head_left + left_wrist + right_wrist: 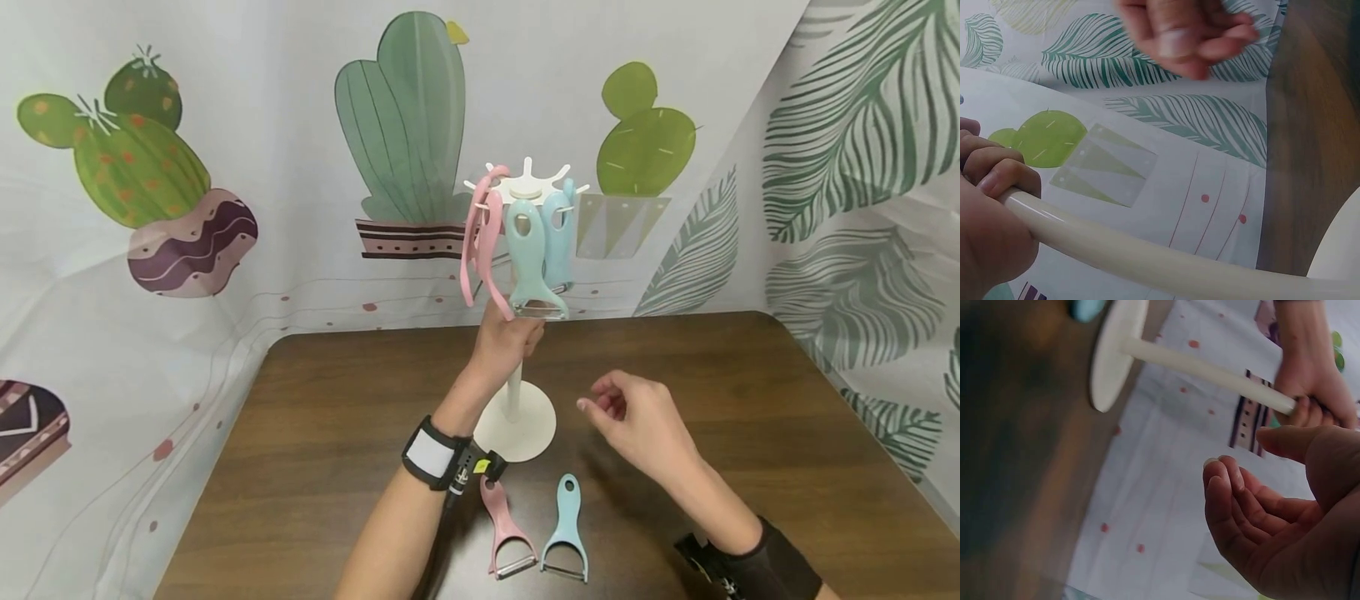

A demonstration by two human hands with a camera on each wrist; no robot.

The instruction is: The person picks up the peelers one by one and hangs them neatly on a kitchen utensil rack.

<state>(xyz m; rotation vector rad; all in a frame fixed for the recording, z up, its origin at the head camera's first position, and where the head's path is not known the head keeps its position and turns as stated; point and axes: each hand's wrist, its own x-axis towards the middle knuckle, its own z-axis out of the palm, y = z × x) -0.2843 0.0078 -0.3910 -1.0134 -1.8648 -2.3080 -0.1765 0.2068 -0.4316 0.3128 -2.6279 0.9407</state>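
Note:
My left hand (504, 340) grips the upper pole of a white rotating stand (527, 429), just below its spoked top. In the left wrist view the fingers wrap round that pole (1116, 250). From the spokes hang pink peelers (489, 242) on the left, a mint-green peeler (528, 250) in front and light blue peelers (558, 246) on the right. To the right of the stand, my right hand (637, 421) hovers above the table, fingers loosely curled with nothing in them. The right wrist view shows thumb and fingertips apart. Part of the pole is hidden behind the left hand.
A pink peeler (506, 525) and a light blue peeler (567, 525) lie side by side on the brown wooden table (300, 467), in front of the stand's round base. Behind the table hangs a cloth (285, 208) printed with cacti and leaves.

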